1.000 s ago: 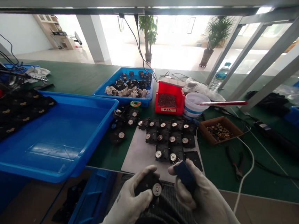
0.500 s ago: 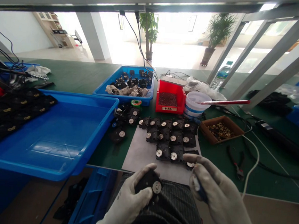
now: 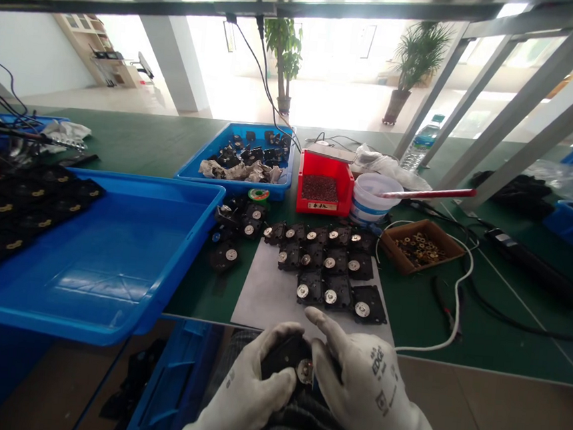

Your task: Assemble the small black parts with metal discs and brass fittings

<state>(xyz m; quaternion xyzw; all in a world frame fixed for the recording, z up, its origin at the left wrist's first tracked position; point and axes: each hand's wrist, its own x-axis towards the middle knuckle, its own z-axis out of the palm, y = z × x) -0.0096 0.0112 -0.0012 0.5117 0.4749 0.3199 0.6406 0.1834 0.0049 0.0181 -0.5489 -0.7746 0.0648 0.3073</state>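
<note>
My left hand [image 3: 257, 380], in a white glove, is closed around a black plastic part [image 3: 284, 357] with a round silver disc [image 3: 305, 370], above my lap. My right hand [image 3: 353, 375], gloved too, is close against the disc side with its index finger stretched out. Its palm hides most of what it holds, a dark blue-handled tool seen in the earlier frame. A white cable [image 3: 464, 284] curves over the bench and passes behind this hand. Similar black parts [image 3: 330, 292] stand in rows on a white sheet [image 3: 259, 299] just beyond.
A large blue tray [image 3: 112, 253] lies left, with black parts [image 3: 31, 203] at its left side. Behind are a blue bin [image 3: 182, 174], a red bin [image 3: 323, 207] of small pieces and a white tub [image 3: 376, 196]. At right are a cardboard box [image 3: 397, 261] of brass-coloured rings and pliers [image 3: 446, 309].
My right hand has moved left from above the nearest row to the held part. The white cable has swung after it, now crossing the pliers. My left hand keeps its grip.
</note>
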